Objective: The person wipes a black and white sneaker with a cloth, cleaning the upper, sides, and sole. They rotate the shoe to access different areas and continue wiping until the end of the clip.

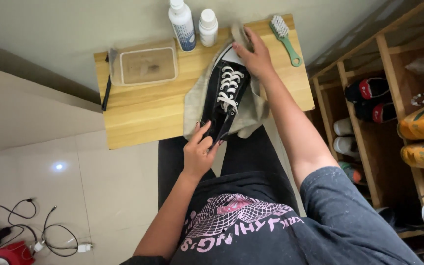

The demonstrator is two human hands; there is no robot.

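Shoe: a black canvas lace-up sneaker with white laces and a white toe cap [224, 95] lies on a grey cloth, on the front right part of a small wooden table, its toe pointing away from the person and its heel over the near edge.
Left hand: the left hand [198, 152] is clamped on the heel end of the sneaker, thumb and fingers pinching the black rim.
Right hand: the right hand [253, 56] presses a bunched part of the cloth against the white toe cap, fingers curled together over it.
Cloth: the grey cloth [256, 110] spreads under the sneaker and hangs a little over the table's near edge.
Table: the light wooden table [143, 110] stands against a pale wall.
Behind the shoe: a white spray bottle with a blue label [182, 24] and a smaller white bottle [208, 27] stand just beside each other.
Left of bottles: a clear lidded plastic box [145, 65].
Right of the toe: a green-handled brush with white bristles [285, 34].
Further right: a wooden shoe rack [359, 142] holding several pairs.
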